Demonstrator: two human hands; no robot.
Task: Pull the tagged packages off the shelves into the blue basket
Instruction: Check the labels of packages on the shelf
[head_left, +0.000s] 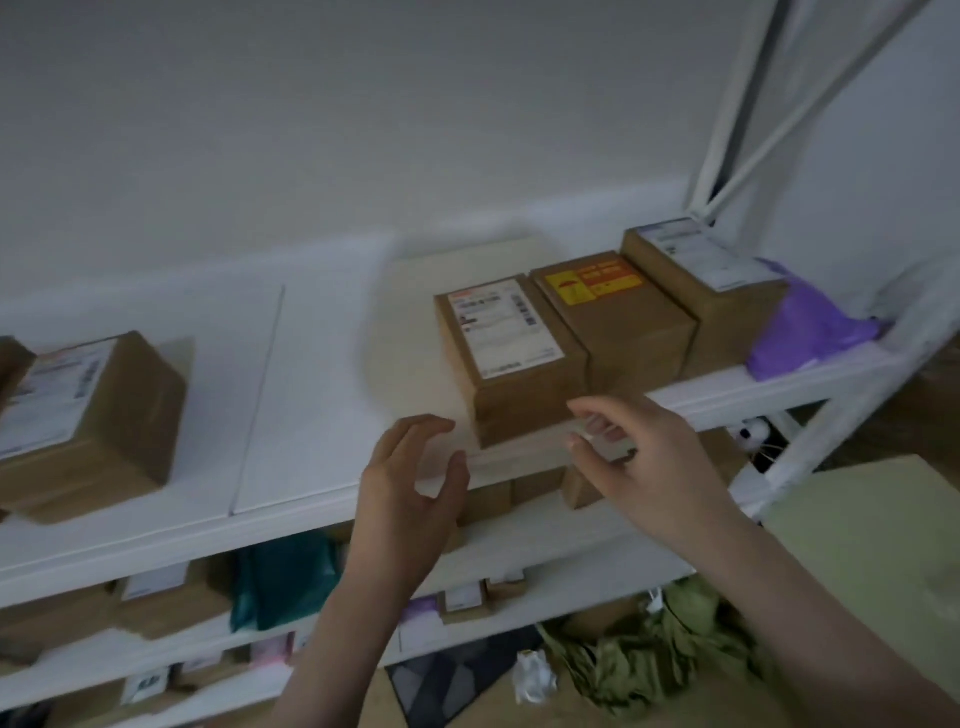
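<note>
On the top white shelf (322, 395) stands a brown cardboard package (511, 358) with a white shipping label, at the front edge. My left hand (415, 483) hovers open just left of its near corner, fingers spread, not touching. My right hand (639, 452) is open just below and right of the package's front face, fingers curled toward it. Beside it to the right sit a box with a yellow and orange sticker (618, 317) and a third labelled box (701, 291). The blue basket is not in view.
A purple mailer bag (810, 327) lies at the shelf's right end by the white upright (737, 104). Another labelled box (88, 426) sits far left. Lower shelves hold small boxes, a teal bag (280, 577) and crumpled green packing (660, 654).
</note>
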